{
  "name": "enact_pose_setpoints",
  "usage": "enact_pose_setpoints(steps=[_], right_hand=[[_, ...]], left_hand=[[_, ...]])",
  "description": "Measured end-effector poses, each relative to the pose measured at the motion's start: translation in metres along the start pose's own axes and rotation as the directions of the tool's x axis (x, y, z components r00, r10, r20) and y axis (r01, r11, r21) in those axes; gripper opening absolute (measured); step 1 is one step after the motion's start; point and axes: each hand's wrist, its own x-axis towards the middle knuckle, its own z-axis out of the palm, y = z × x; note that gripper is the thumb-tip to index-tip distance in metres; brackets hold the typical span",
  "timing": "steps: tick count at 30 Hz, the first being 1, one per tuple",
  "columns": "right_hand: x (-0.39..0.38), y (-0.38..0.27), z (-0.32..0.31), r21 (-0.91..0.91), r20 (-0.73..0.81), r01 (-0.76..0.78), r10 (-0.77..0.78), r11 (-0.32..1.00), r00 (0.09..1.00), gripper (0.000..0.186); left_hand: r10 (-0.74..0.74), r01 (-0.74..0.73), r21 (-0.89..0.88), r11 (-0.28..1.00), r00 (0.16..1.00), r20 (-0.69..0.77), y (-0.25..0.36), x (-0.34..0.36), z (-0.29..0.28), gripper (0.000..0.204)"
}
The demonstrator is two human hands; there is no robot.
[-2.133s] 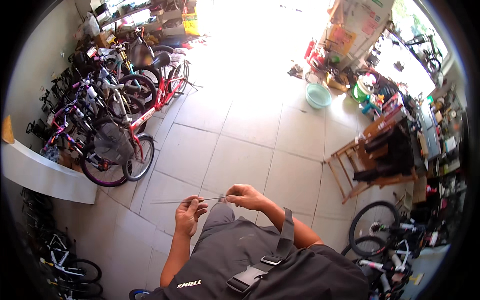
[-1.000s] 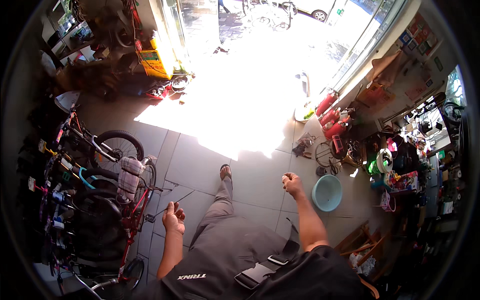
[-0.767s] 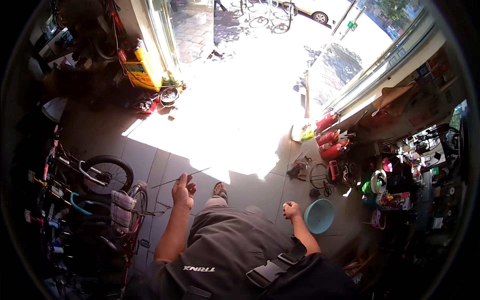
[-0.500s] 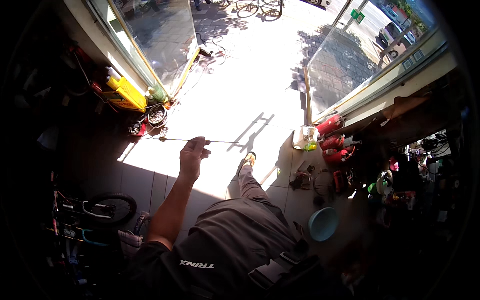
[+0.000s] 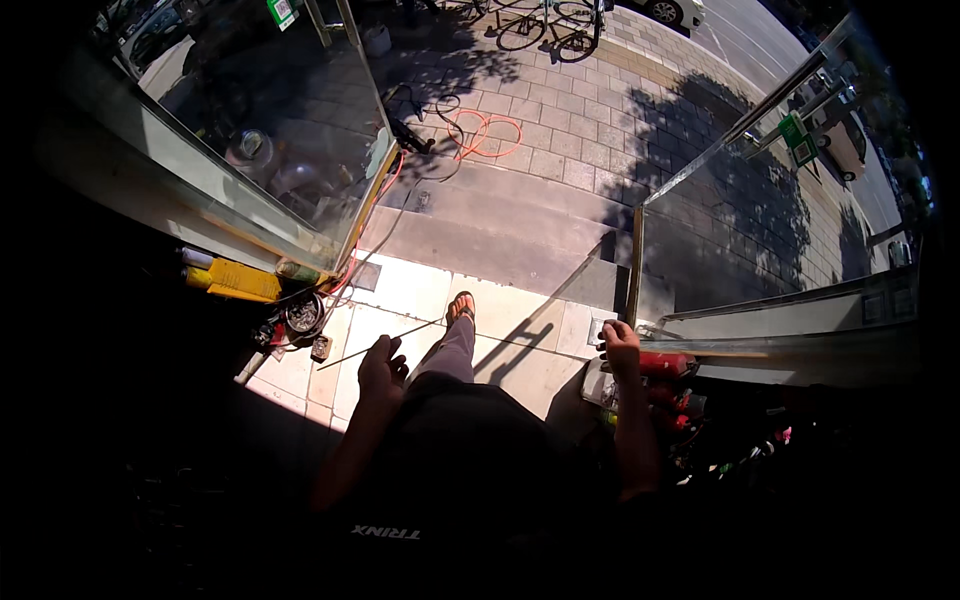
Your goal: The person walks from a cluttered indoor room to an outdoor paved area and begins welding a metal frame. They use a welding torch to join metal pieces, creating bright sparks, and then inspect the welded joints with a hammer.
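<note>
Since the rod looks light, stiff, it's best pinched mid-length, as by left hand at 8 o'clock; right hand: can't tell.

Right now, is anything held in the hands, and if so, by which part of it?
The left hand holds a thin straight rod near its middle. Whether the right hand holds anything cannot be told.
</note>
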Motion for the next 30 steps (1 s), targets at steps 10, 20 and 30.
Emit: enact_pose_setpoints(steps=[10,20,30], right_hand=[[0.091,0.176,-0.026,-0.652,-0.079,-0.306,0.339,0.694,0.937,0.041],[0.333,0.061,-0.015,-0.720,0.135,-0.231,0.459,0.654,0.878,0.045],[0.628,-0.260,0.039,-0.107,-0.058,-0.202,0.196,0.974,0.979,0.022]], left_hand=[[0.017,-0.061,0.167,0.984,0.967,0.254,0.121,0.154,0.330,0.025],[0.190,-0.192,0.123,0.974,0.981,0.027,0.148,0.281,0.468,0.027],[0.113,-0.103,0.098,0.990,0.989,-0.094,0.145,0.371,0.599,0.028]])
